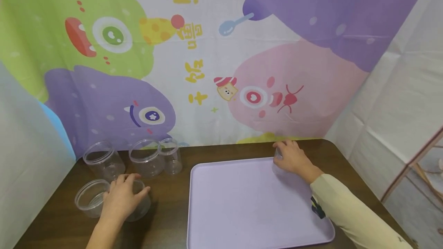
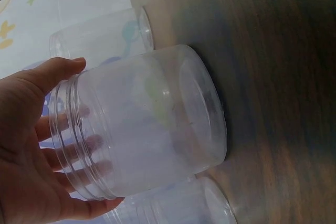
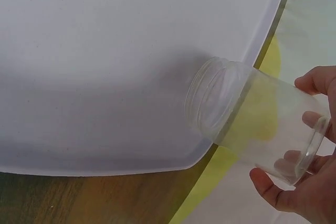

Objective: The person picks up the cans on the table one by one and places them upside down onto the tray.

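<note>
My left hand [image 1: 119, 199] grips a clear plastic jar [image 2: 142, 124] from above, its fingers and thumb spread around the threaded rim. That jar is upright, its base toward the wooden table; whether it touches the wood I cannot tell. My right hand [image 1: 292, 156] holds a smaller clear jar [image 3: 257, 114] by its base, over the far right corner of the lilac tray [image 1: 242, 203]. This jar is upside down, its threaded mouth toward the tray. Whether the mouth rests on the tray is unclear.
Behind the left hand stand a large clear jar [image 1: 107, 164], another wide jar [image 1: 149, 164] and a narrow jar [image 1: 172, 160]. A low, wide jar [image 1: 90, 206] sits just left of that hand. A cartoon-printed cloth [image 1: 207, 68] hangs along the table's [image 1: 166, 218] back edge.
</note>
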